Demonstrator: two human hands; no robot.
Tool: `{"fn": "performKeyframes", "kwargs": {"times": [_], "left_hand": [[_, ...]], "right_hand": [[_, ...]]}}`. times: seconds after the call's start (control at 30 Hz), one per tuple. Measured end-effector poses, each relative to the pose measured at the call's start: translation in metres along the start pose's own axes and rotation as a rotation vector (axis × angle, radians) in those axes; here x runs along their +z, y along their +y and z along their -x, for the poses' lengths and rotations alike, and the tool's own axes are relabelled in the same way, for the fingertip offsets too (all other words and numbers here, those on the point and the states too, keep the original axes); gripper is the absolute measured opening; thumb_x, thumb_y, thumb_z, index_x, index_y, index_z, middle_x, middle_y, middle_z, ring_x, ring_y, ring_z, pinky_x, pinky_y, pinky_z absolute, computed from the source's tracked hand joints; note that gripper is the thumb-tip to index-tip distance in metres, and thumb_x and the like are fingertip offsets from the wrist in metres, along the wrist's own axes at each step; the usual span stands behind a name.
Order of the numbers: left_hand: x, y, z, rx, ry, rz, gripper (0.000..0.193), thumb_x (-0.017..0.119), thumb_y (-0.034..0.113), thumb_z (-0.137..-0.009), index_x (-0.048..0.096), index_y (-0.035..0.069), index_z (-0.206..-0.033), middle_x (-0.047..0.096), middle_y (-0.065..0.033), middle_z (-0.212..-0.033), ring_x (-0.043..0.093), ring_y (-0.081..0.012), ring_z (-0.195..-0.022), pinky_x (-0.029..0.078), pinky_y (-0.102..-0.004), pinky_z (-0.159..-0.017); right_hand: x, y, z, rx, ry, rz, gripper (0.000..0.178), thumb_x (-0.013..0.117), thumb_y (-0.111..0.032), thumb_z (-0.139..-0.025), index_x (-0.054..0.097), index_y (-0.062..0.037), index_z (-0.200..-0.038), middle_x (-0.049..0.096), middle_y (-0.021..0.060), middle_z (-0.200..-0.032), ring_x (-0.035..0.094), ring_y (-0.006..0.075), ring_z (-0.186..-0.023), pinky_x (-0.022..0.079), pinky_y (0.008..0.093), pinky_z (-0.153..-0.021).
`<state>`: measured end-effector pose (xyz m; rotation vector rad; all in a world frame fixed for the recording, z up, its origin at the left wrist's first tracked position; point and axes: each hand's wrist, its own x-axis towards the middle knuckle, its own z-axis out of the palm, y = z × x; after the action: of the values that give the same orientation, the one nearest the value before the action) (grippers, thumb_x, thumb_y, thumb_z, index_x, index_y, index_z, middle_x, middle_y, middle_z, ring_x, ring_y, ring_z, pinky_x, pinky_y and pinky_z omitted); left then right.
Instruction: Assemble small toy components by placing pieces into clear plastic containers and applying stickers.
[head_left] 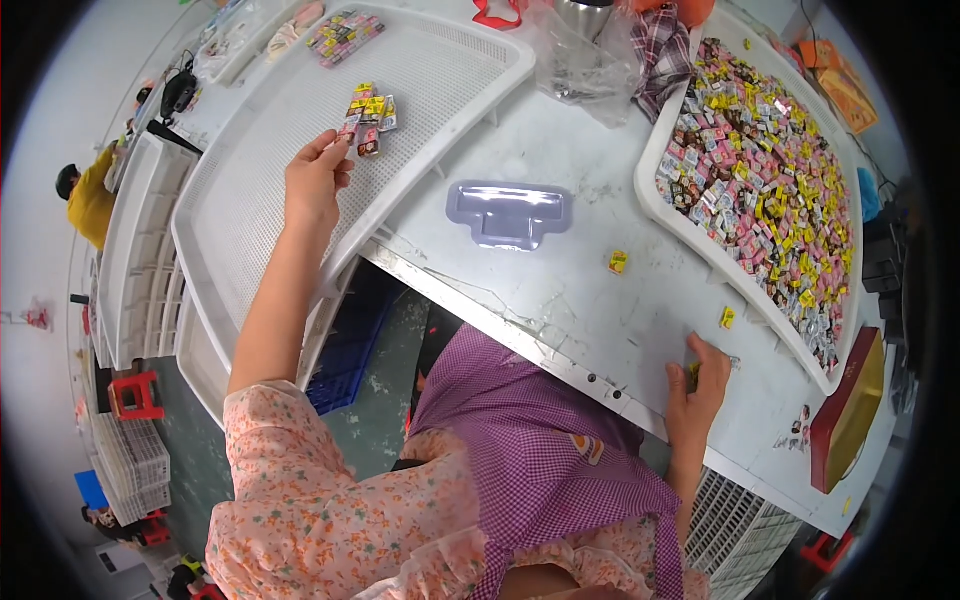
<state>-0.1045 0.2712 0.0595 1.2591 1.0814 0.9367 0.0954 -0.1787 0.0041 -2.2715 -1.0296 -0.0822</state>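
Over the large white perforated tray [240,180], my left hand [315,180] has thumb and fingertips pinched on a small pink wrapped block at the near end of a little cluster. The rest of that cluster of wrapped blocks [372,108], yellow, pink, brown and white, lies flat just beyond the fingertips. My right hand [700,392] rests low at the table's near edge, its fingers curled round a small yellow block [693,372], partly hidden. Close to it lie two loose yellow blocks [618,262]. A clear bluish plastic mould tray [510,215] sits between my hands.
A white tray [652,185] heaped with mixed wrapped blocks stands at the right. Another neat group of blocks [345,38] lies at the big tray's far end. A plastic bag with a metal flask [583,18], a plaid cloth [662,60] and a red-gold box [848,410] surround the table.
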Motion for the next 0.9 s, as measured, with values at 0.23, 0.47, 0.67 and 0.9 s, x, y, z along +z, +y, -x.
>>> {"fn": "performKeyframes", "kwargs": {"times": [0.23,0.47,0.67,0.9], "left_hand": [[0.007,0.006,0.017,-0.029,-0.056,-0.251,0.04,0.07,0.016,-0.084,0.056,-0.003,-0.116,0.054,0.0011,-0.07,0.045,-0.0059,-0.051,0.035,-0.0199,-0.046],[-0.008,0.017,0.009,-0.062,-0.151,-0.326,0.039,0.069,0.021,-0.085,0.057,-0.002,-0.115,0.052,0.0024,-0.067,0.041,-0.0049,-0.049,0.033,-0.0192,-0.044],[-0.001,0.021,-0.028,-0.053,-0.169,-0.521,0.096,0.064,0.065,-0.076,0.036,-0.003,-0.138,0.05,-0.0165,-0.12,0.052,-0.0225,-0.108,0.049,-0.037,-0.084],[0.017,0.019,-0.043,-0.211,-0.308,-0.441,0.07,0.061,0.051,-0.086,0.044,-0.002,-0.129,0.053,-0.0092,-0.101,0.057,-0.02,-0.089,0.054,-0.0346,-0.078]], "right_hand": [[0.0,0.001,-0.001,-0.027,0.009,0.005,0.036,0.064,-0.014,-0.083,0.057,-0.0022,-0.115,0.058,0.0138,-0.108,0.052,0.0301,-0.099,0.041,0.0357,-0.085],[0.001,0.003,-0.001,-0.014,0.01,-0.005,0.035,0.064,-0.014,-0.083,0.057,-0.0021,-0.115,0.059,0.0136,-0.108,0.052,0.0293,-0.098,0.042,0.0349,-0.084],[0.001,0.001,0.0,-0.027,0.023,0.0,0.034,0.064,-0.011,-0.083,0.057,-0.0031,-0.116,0.058,0.0122,-0.108,0.052,0.0263,-0.096,0.043,0.0322,-0.079],[0.003,0.003,0.0,0.002,0.026,-0.019,0.036,0.064,-0.006,-0.08,0.058,-0.0038,-0.116,0.057,0.0107,-0.107,0.051,0.0235,-0.093,0.042,0.0303,-0.079]]}}
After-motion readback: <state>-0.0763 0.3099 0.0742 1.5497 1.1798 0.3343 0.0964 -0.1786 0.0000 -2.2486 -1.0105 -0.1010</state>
